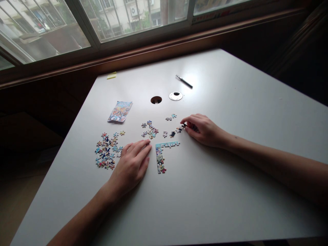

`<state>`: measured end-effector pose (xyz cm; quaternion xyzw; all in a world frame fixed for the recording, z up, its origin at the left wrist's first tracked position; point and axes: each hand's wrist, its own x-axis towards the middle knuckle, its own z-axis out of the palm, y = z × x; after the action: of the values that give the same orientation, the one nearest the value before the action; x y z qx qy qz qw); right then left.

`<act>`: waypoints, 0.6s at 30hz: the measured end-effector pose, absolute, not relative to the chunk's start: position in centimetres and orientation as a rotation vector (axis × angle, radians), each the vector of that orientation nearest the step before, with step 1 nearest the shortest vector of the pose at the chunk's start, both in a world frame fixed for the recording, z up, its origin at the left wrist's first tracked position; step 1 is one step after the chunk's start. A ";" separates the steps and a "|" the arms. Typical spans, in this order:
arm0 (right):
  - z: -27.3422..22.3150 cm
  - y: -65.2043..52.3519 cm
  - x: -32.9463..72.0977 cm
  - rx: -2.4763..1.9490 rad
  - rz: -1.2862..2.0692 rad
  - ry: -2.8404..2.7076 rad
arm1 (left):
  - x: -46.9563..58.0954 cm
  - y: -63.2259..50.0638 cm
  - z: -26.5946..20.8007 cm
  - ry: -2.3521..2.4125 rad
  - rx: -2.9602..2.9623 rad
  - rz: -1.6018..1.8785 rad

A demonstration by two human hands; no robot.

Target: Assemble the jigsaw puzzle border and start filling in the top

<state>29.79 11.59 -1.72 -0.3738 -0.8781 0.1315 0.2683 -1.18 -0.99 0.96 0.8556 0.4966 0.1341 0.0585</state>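
An L-shaped joined section of jigsaw puzzle (160, 159) lies on the white table, with a light blue strip along its top. My left hand (133, 160) rests just left of it, fingers stretched out and holding nothing. Beyond the section's right end, my right hand (201, 130) pinches a dark puzzle piece (183, 125) between thumb and fingertips. More pieces under its palm are partly hidden. A few loose pieces (173, 134) run in a line beside those fingertips. To the left of my left hand spreads a large pile of pieces (105, 152).
A smaller cluster of pieces (152, 131) lies beyond my left fingertips. Farther back are a printed picture sheet (120, 111), a round cable hole (156, 100), its metal cover (175, 96), a black pen (184, 82) and a yellow slip (111, 75). A window stands behind the table (230, 205).
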 end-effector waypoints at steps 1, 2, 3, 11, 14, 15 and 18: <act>-1.7 11.6 29.8 -1.008 0.354 -2.367 | -1.2 -1.0 1.0 1.504 2.593 0.405; -1.8 11.6 29.8 -1.008 0.352 -2.366 | -1.2 -1.0 1.0 1.505 2.595 0.403; -1.8 11.6 29.8 -1.008 0.351 -2.366 | -1.2 -1.0 1.0 1.506 2.597 0.399; -1.7 11.6 29.8 -1.003 0.351 -2.375 | -1.2 -1.0 1.0 1.501 2.601 0.405; -1.6 11.6 29.8 -1.010 0.350 -2.376 | -1.2 -1.0 1.0 1.499 2.604 0.402; -1.6 11.6 29.8 -1.013 0.352 -2.376 | -1.2 -1.0 1.0 1.499 2.604 0.402; -1.7 11.6 29.8 -1.012 0.358 -2.374 | -1.2 -1.0 1.0 1.501 2.601 0.407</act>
<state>29.84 11.58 -1.66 -0.3745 -0.8787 0.1324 0.2648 -1.18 -1.01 0.97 0.8570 0.4945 0.1342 0.0555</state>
